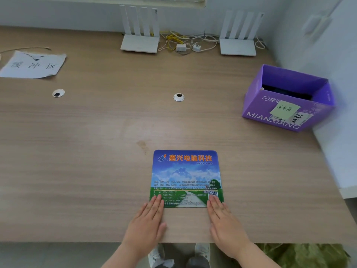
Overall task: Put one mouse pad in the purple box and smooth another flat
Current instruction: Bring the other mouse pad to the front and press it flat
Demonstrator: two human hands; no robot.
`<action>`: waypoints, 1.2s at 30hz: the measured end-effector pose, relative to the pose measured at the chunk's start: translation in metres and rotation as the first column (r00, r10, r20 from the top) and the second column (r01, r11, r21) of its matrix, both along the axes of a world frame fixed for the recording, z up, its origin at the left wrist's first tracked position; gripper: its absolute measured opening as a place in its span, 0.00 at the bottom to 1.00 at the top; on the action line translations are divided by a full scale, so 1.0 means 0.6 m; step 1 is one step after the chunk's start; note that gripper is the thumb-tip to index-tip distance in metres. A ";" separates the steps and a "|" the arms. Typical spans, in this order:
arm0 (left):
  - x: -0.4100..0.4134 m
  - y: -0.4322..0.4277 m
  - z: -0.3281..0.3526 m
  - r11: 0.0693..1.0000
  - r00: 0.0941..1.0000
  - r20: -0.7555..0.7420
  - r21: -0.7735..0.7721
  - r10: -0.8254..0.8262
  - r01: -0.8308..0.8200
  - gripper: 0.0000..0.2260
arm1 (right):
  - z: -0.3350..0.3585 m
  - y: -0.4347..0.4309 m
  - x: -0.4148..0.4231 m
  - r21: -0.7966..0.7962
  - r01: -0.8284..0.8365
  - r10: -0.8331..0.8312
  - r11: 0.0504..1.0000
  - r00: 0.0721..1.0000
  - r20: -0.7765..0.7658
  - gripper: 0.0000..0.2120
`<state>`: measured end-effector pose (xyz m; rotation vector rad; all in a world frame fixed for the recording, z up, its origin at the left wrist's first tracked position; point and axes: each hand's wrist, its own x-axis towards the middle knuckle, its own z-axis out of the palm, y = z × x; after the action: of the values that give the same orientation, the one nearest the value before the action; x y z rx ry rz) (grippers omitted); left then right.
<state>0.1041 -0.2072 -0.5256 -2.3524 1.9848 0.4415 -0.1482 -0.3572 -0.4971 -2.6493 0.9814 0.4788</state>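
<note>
The thin rectangular blue-and-green printed mouse pad [186, 177] lies flat near the desk's front edge, well apart from the open purple cardboard box [287, 97]; the left hand [147, 225] and right hand [225, 225] are spread flat, palms down, fingertips pressed on its near corners; it is judged light, limp and grippy, best handled by its edges.

- The table [96, 132] is brown wood with two round holes.
- A mouse pad [186, 176] lies flat near the front edge.
- Both hands, left [146, 223] and right [224, 223], lie flat on the table, fingertips on the pad.
- A purple box [280, 115] sits at the right.
- A paper [33, 64] lies far left.
- Two white routers [139, 43] and wires [181, 41] sit at the back.
</note>
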 end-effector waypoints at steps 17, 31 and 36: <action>0.109 -0.195 0.025 0.998 0.998 0.022 0.026 0.058 -0.059 0.39 | 0.004 -0.191 0.117 -0.020 0.122 -0.122 0.992 0.992 0.010 0.29; 0.080 -0.302 0.032 1.000 0.998 -0.060 0.022 -0.007 0.008 0.35 | -0.002 -0.199 0.221 0.053 0.083 -0.090 0.995 0.987 0.130 0.31; 0.063 -0.332 0.022 0.997 0.999 -0.029 0.060 -0.041 0.043 0.25 | -0.015 -0.192 0.261 0.118 0.037 -0.062 0.992 0.974 0.217 0.29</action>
<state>0.1416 -0.4066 -0.5122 -2.2774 1.9991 0.5275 0.0082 -0.4726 -0.5060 -2.5047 0.9215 0.2161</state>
